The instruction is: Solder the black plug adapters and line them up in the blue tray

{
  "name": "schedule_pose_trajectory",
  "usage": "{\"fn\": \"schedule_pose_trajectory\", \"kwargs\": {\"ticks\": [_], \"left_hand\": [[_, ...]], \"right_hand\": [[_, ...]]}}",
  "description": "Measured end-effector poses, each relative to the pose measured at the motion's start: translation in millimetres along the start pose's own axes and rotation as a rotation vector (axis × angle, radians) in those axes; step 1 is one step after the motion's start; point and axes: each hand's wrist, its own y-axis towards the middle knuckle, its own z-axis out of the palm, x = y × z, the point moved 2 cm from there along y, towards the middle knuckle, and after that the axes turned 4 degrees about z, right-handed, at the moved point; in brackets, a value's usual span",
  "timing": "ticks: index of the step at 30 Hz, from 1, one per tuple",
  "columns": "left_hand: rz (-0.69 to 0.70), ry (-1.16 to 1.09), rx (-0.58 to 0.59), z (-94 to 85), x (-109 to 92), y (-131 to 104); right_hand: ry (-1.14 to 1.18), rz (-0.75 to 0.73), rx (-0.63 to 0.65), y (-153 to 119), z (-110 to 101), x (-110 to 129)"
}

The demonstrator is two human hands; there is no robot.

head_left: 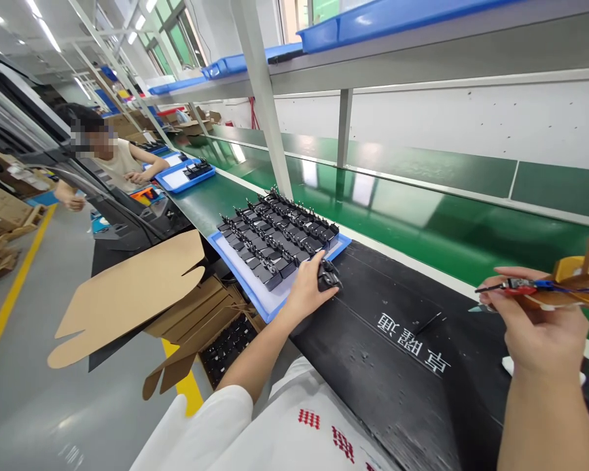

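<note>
My left hand (308,288) is closed around a small black plastic part (328,275), at the near right corner of a blue tray (240,282). Rows of similar black parts (275,235) with upright metal pins fill much of that tray, on a pale liner. Far to the right, my right hand (542,324) pinches a slim tool with a dark thin tip and a red and blue body (517,285). Its exact kind is unclear. Wires run from it toward a yellow-brown fixture (586,275) at the right edge.
A black mat (373,366) with white characters covers the bench before me. Beyond runs a green belt (397,196) under a shelf (422,55) with blue bins. Lower left are a cardboard flap (132,294) and a carton of black parts (228,350). A co-worker (120,163) sits farther left.
</note>
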Motion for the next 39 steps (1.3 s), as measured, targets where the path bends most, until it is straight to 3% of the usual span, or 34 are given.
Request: {"fn": "schedule_pose_trajectory", "kwargs": {"ticks": [4, 8, 13, 18, 22, 27, 31, 34, 39], "left_hand": [[-0.144, -0.004, -0.137, -48.6, 12, -32], [-0.329, 0.051, -0.170, -92.6, 34, -66], [-0.445, 0.129, -0.292, -123.0, 66, -89], [-0.435, 0.284, -0.431, -116.5, 96, -73], [-0.411, 0.271, -0.411, -109.5, 105, -62], [-0.467, 0.176, -0.364, -117.9, 88, -80], [-0.422, 0.088, -0.162, -106.9, 64, -93], [-0.314, 0.033, -0.068, -82.5, 50, -81], [-0.107, 0.135, -0.052, -49.0, 44, -37]], "right_hand": [[0.010, -0.019, -0.011, -1, 1, 3], [-0.022, 0.014, -0.036, -1, -1, -1], [-0.005, 0.007, -0.077, 5, -5, -20], [0.005, 0.071, -0.090, 7, -6, -25], [-0.012, 0.053, -0.102, 6, -8, -25], [-0.009, 0.004, -0.096, 5, -8, -24], [0.013, -0.026, -0.100, 5, -6, -17], [0.015, -0.018, -0.096, 5, -4, -11], [0.018, -0.014, -0.057, 2, -3, -3]]}}
